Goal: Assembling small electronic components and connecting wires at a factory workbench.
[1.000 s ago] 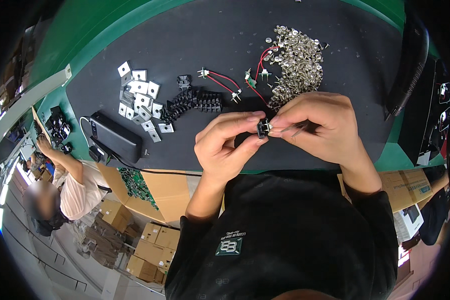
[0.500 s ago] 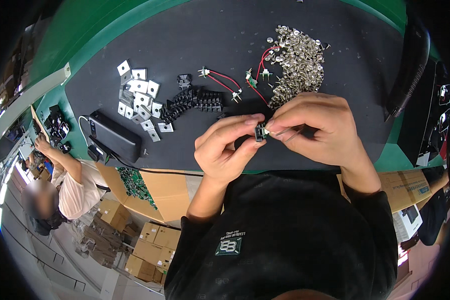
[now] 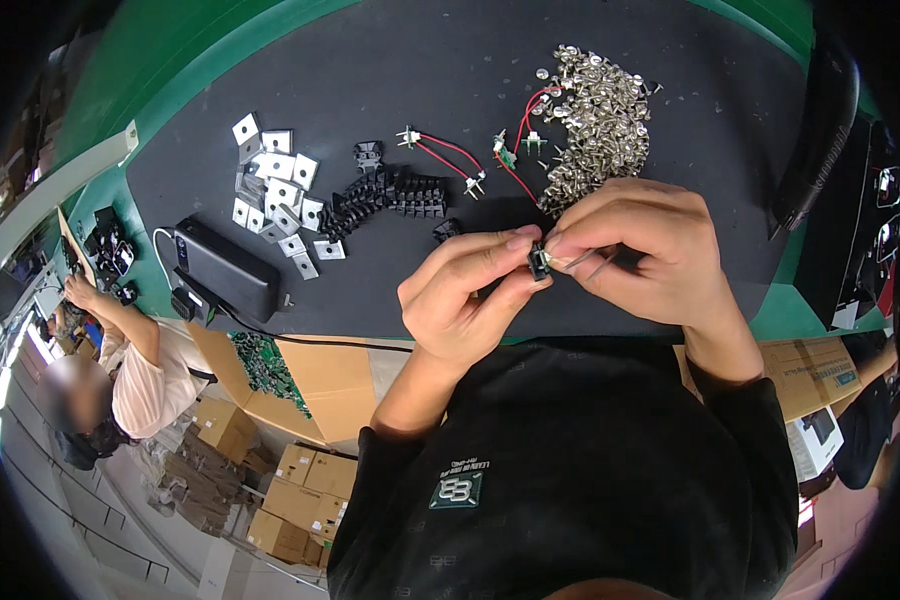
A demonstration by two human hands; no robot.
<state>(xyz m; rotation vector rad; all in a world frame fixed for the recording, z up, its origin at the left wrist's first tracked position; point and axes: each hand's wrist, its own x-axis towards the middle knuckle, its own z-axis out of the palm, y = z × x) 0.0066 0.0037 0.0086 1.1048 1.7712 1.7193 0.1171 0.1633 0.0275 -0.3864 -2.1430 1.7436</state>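
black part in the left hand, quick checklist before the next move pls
1. Black part gripped: ok, pinched in the left hand's fingertips.
2. Right hand in position: ok, fingertips right at the part.
3. Thin metal tool held: ok, in the right hand.
4. Part's inside fully seated: cannot tell, too small and partly covered.
5. Screws all gathered: not ok, a few lie apart from the pile.

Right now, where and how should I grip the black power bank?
Probably mid-length on the power bank, from above, pinching its two long sides: its body is oblong with long straight edges, and the white cable curves past its left end, so avoid that end.
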